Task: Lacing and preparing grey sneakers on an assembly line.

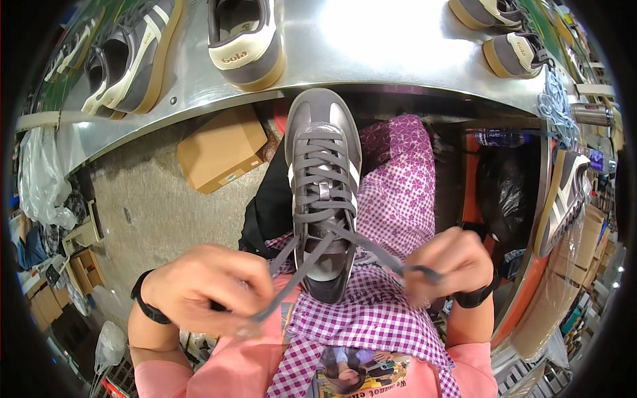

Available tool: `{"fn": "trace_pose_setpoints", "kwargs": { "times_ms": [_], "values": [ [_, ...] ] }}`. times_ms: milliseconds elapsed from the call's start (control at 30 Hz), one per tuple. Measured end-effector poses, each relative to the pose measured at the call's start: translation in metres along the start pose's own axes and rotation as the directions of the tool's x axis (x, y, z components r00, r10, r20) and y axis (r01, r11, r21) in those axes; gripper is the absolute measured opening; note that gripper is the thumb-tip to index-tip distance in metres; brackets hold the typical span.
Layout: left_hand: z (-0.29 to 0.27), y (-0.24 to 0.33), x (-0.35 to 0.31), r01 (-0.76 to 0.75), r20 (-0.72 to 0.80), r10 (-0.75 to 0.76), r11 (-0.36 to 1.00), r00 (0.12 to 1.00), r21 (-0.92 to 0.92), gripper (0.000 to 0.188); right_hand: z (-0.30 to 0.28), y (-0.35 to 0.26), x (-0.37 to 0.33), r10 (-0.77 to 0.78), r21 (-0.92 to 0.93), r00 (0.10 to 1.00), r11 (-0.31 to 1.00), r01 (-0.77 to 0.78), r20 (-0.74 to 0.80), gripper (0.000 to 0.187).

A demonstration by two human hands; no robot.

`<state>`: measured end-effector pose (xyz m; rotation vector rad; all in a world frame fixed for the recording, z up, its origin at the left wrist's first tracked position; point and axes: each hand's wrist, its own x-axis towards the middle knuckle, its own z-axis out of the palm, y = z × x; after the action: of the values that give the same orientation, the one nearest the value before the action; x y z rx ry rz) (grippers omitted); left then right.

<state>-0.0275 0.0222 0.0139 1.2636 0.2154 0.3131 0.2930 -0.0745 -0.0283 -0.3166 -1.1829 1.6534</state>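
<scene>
A grey sneaker (pixel 323 159) with white side stripes lies along my lap, its toe against the metal table's edge and its heel toward me. Grey laces run criss-cross up its front, and the loose ends spread out from the top to both sides. To the left of the heel, my left hand (pixel 215 285) is closed on one shoelace (pixel 296 282), its fingertips blurred. My right hand (pixel 448 265) grips the other lace end (pixel 378 251) on the right, with a short piece looping over the fingers.
On the metal table (pixel 371 50) ahead stand a grey and white sneaker (pixel 245 50), more sneakers (pixel 142 56) at left and a pair (pixel 511 56) at right. Pale blue laces (pixel 556 109) hang at the right corner, above another sneaker (pixel 563 199). A cardboard box (pixel 222 149) lies on the floor.
</scene>
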Motion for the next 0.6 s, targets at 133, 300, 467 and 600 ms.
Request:
{"fn": "trace_pose_setpoints", "kwargs": {
  "times_ms": [133,300,467,600],
  "values": [
    [0.014,0.002,0.018,0.496,-0.204,-0.474,0.647,0.857,0.579,0.015,0.034,-0.001,0.023,0.683,-0.342,0.646,0.549,-0.762,-0.342,0.033],
    [0.008,0.006,0.012,0.265,-0.109,-0.250,0.765,0.962,0.587,0.014,0.034,-0.009,0.018,0.387,-0.230,0.812,0.824,-0.517,-0.438,0.020],
    [0.006,-0.006,0.017,0.375,-0.433,0.219,0.260,0.875,0.890,0.028,0.036,-0.010,0.020,0.499,-0.053,0.600,0.741,-0.670,-0.625,0.028],
    [0.029,-0.027,0.029,0.119,-0.206,0.265,0.309,0.942,0.944,0.032,0.043,-0.008,0.026,0.469,-0.089,0.624,0.752,-0.653,-0.625,0.028]
  ]
}}
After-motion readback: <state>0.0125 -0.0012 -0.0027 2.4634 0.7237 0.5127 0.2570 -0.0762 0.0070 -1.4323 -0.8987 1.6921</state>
